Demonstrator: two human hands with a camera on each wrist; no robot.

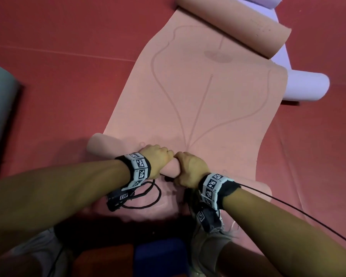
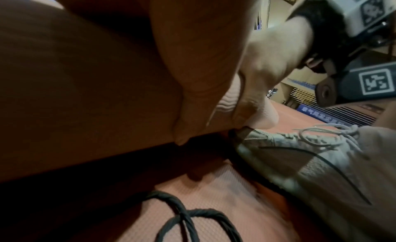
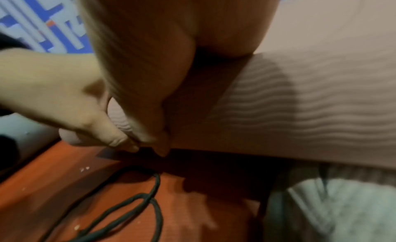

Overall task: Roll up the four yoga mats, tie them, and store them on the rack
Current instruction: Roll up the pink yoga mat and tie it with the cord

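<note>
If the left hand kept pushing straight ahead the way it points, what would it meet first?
Probably only the flat stretch of the pink mat ahead of the roll that the left hand grips; further on lies the mat's curled far end. Depth is uncertain.

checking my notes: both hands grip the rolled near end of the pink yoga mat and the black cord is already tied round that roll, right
Not quite: the thin black cord lies loose on the floor behind the roll, untied, as the head view shows. Left hand and right hand do grip the rolled near end of the pink yoga mat.
</note>
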